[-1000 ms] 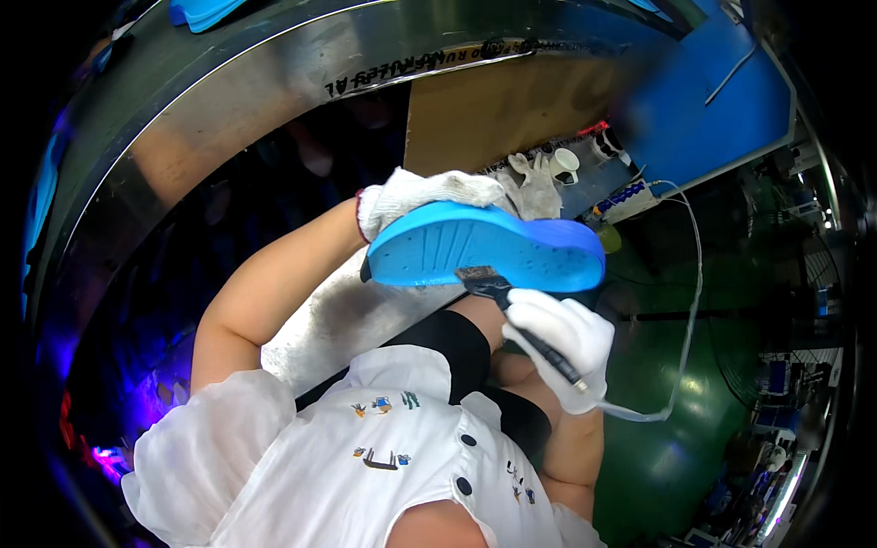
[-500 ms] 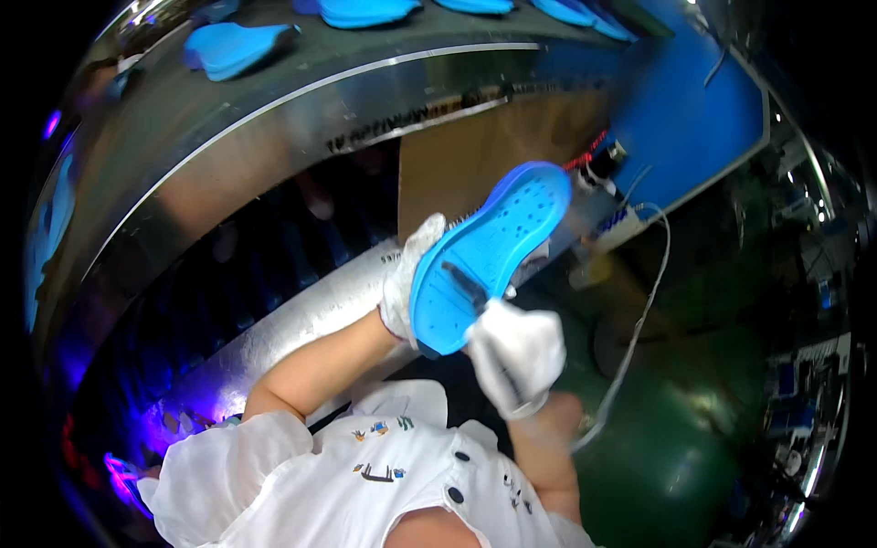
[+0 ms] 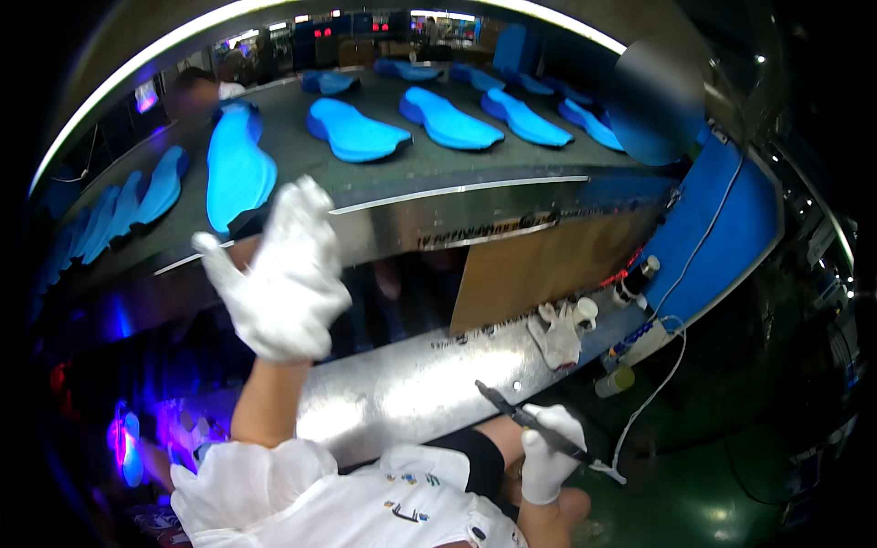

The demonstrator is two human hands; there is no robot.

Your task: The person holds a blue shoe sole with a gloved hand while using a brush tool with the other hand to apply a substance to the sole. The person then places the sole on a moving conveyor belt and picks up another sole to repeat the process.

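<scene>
In the upper left of the frame, a long blue sole (image 3: 239,169) lies on the dark-topped table (image 3: 370,181), just above my left hand (image 3: 285,279). That hand is wide open, thumb spread, holding nothing; I judge that gripping by the rim would spare the sole's face. More blue soles (image 3: 448,121) lie across the upper centre. At lower right, my right hand (image 3: 553,449) curls round a dark brush (image 3: 517,416), tip up-left, well apart from the soles, which should avoid smears; its thin hose (image 3: 683,340) needs slack.
</scene>
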